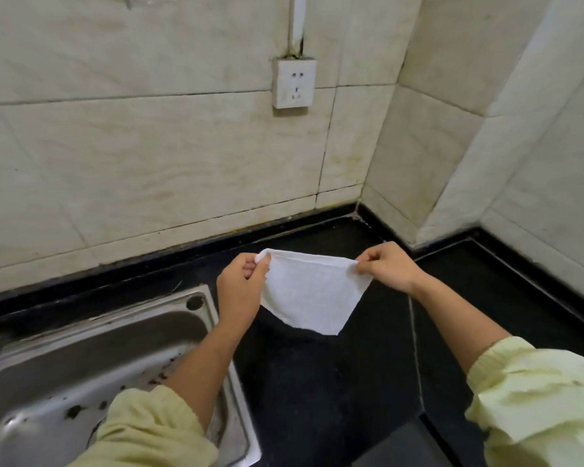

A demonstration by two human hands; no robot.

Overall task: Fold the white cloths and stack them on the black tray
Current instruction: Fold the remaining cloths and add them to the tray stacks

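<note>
Head view. Shows a white cloth point(309, 291) hanging at frame centre above a black counter point(317, 382), apparently off its surface. Pinched at the upper-left corner between thumb and curled fingers of the left hand point(241, 284). Pinched at the upper-right corner by the right hand point(386, 266), fingers curled round the hem. Stretched almost level between the two grips, long axis running left to right across the frame. Below that edge, tapers to a single point at lower centre, slightly right. Possibly doubled once already; not certain from this angle.

Held one hand at each end, neither nearer. Next fold judged to turn on that level top edge: either carrying one pinched corner across to the other, or first laying the hanging point on the counter directly beneath.

Containers: steel sink point(169, 299) at lower left, under the left forearm, holding dark specks and stains. Possibly the black tray point(402, 446) at the bottom edge, right of centre: a flat dark slab, cropped by the frame, identity uncertain. Stack of folded cloths not in view.
</note>
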